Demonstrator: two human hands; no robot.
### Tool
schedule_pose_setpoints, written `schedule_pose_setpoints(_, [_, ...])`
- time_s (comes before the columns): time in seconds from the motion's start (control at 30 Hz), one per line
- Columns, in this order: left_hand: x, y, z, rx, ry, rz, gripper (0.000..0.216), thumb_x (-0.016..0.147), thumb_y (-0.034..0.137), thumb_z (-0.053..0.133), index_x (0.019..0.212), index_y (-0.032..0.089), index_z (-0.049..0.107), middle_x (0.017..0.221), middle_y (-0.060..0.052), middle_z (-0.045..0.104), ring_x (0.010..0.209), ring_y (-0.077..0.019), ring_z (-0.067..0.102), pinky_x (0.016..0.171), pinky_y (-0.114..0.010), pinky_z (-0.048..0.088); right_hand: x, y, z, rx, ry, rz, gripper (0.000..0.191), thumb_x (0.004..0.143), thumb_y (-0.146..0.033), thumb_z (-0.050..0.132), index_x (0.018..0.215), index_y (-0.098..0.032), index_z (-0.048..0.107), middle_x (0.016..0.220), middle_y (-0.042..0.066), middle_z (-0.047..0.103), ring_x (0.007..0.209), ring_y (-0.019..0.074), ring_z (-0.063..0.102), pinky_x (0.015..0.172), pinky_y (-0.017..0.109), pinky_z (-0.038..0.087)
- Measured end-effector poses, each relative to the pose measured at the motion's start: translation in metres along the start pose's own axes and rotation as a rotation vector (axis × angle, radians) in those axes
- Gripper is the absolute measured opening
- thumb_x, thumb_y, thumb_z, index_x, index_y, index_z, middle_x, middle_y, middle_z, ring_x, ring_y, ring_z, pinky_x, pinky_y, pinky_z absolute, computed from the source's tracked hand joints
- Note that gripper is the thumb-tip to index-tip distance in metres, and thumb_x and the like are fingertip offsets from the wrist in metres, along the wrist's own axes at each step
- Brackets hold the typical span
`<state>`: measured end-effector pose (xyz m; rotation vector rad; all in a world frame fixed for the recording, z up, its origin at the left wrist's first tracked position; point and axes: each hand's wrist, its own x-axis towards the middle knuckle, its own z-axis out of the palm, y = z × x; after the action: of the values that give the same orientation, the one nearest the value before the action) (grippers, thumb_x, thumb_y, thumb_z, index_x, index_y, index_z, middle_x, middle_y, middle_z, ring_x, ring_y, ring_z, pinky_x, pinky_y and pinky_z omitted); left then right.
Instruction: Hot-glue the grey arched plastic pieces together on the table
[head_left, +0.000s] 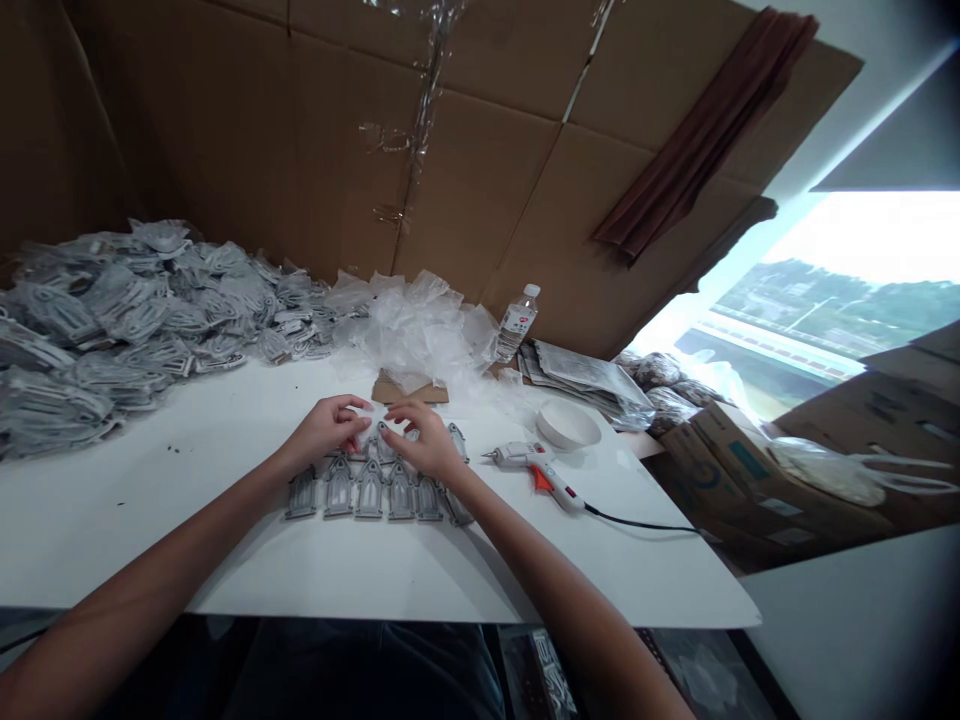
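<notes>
Hands held close together but not touching, the left hand [326,430] and the right hand [427,442] curve down over a group of grey arch-shaped pieces [369,490], fingers resting at its upper middle. Whether either hand pinches a piece cannot be told. The pieces lie flat and side by side on a white table top [112,530], in a curved row with a few more just beyond it, partly under the fingers.

Taking twelve o'clock as the far side of the table from the row, a hot glue gun [536,470] with an orange trigger lies at three, its black cord [645,522] trailing toward four. A white bowl [568,425] sits at two, just beyond the gun. A plastic water bottle [519,322] stands at one, beside a stack of flat packets [585,385]. Crumpled clear plastic [416,330] heaps at twelve, touching a brown cardboard scrap [409,390]. A large mound of bagged grey pieces [135,320] spreads at ten, against a cardboard wall [450,180].
</notes>
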<state>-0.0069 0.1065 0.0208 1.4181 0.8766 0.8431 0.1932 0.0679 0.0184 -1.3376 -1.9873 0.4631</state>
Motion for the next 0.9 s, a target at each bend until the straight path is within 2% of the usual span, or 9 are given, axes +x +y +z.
schedule_pose_setpoints(0.1, [0.0, 0.0, 0.003, 0.004, -0.034, -0.002, 0.057, 0.061, 0.051, 0.083, 0.099, 0.013, 0.064, 0.05, 0.004, 0.061, 0.043, -0.0147, 0.06, 0.045, -0.023, 0.047, 0.014, 0.001, 0.004, 0.058, 0.058, 0.069, 0.028, 0.09, -0.04, 0.06, 0.104, -0.016, 0.067, 0.103, 0.009, 0.07, 0.085, 0.0152, 0.067, 0.067, 0.025, 0.053])
schedule_pose_setpoints(0.2, [0.002, -0.003, -0.001, -0.003, -0.009, 0.001, 0.056, 0.062, 0.05, 0.084, 0.098, 0.012, 0.066, 0.049, 0.005, 0.06, 0.042, -0.0148, 0.06, 0.044, -0.023, 0.047, 0.023, 0.0, 0.006, 0.08, 0.102, 0.08, 0.021, 0.09, -0.035, 0.059, 0.093, -0.016, 0.065, 0.092, 0.007, 0.07, 0.084, 0.0153, 0.067, 0.069, 0.025, 0.053])
schedule_pose_setpoints(0.33, [0.009, -0.008, -0.016, -0.033, 0.178, 0.031, 0.04, 0.082, 0.042, 0.077, 0.105, 0.013, 0.063, 0.06, 0.005, 0.061, 0.051, -0.0116, 0.061, 0.052, -0.023, 0.052, 0.025, -0.006, 0.008, 0.054, 0.15, 0.04, 0.018, 0.091, -0.033, 0.056, 0.089, -0.017, 0.064, 0.097, 0.008, 0.068, 0.091, 0.0168, 0.064, 0.072, 0.026, 0.052])
schedule_pose_setpoints(0.4, [0.012, -0.01, -0.024, -0.046, 0.272, 0.045, 0.028, 0.093, 0.036, 0.067, 0.108, 0.013, 0.062, 0.074, 0.003, 0.064, 0.058, -0.01, 0.062, 0.057, -0.024, 0.054, 0.023, -0.009, 0.011, 0.029, 0.11, -0.009, 0.012, 0.089, -0.027, 0.058, 0.084, -0.018, 0.065, 0.099, 0.007, 0.066, 0.093, 0.0168, 0.062, 0.074, 0.025, 0.05])
schedule_pose_setpoints(0.5, [0.015, -0.011, -0.029, -0.054, 0.332, 0.054, 0.023, 0.098, 0.033, 0.061, 0.111, 0.013, 0.062, 0.086, 0.0, 0.065, 0.064, -0.0095, 0.061, 0.059, -0.024, 0.055, 0.018, -0.014, 0.019, -0.017, -0.001, -0.091, 0.01, 0.085, -0.017, 0.059, 0.078, -0.019, 0.066, 0.105, 0.007, 0.065, 0.095, 0.0161, 0.061, 0.08, 0.026, 0.047])
schedule_pose_setpoints(0.6, [0.014, -0.011, -0.027, -0.054, 0.331, 0.063, 0.022, 0.098, 0.031, 0.062, 0.11, 0.013, 0.062, 0.083, 0.001, 0.064, 0.061, -0.0087, 0.06, 0.056, -0.023, 0.054, 0.013, -0.015, 0.026, -0.038, -0.106, -0.141, 0.013, 0.082, -0.013, 0.059, 0.075, -0.02, 0.068, 0.107, 0.006, 0.066, 0.094, 0.0156, 0.061, 0.082, 0.027, 0.046])
schedule_pose_setpoints(0.7, [0.012, -0.009, -0.024, -0.056, 0.302, 0.085, 0.024, 0.094, 0.033, 0.067, 0.106, 0.013, 0.062, 0.072, 0.004, 0.062, 0.054, -0.0082, 0.058, 0.053, -0.022, 0.052, 0.01, -0.014, 0.027, -0.009, -0.14, -0.138, 0.011, 0.075, -0.012, 0.065, 0.076, -0.021, 0.071, 0.108, 0.005, 0.068, 0.096, 0.0163, 0.062, 0.085, 0.027, 0.046])
schedule_pose_setpoints(0.77, [0.011, -0.007, -0.023, -0.06, 0.272, 0.104, 0.035, 0.085, 0.04, 0.075, 0.103, 0.013, 0.062, 0.063, 0.005, 0.061, 0.051, -0.0095, 0.059, 0.051, -0.022, 0.052, 0.013, -0.012, 0.026, 0.035, -0.109, -0.1, 0.013, 0.073, -0.013, 0.067, 0.082, -0.021, 0.072, 0.108, 0.004, 0.069, 0.097, 0.0169, 0.063, 0.087, 0.028, 0.047])
schedule_pose_setpoints(0.9, [0.008, 0.001, -0.018, -0.056, 0.171, 0.124, 0.053, 0.066, 0.052, 0.083, 0.096, 0.014, 0.063, 0.052, 0.005, 0.06, 0.043, -0.012, 0.058, 0.046, -0.022, 0.049, 0.027, -0.011, 0.02, 0.154, 0.041, 0.058, 0.023, 0.087, -0.034, 0.06, 0.1, -0.017, 0.07, 0.102, 0.007, 0.07, 0.088, 0.0162, 0.065, 0.076, 0.028, 0.051])
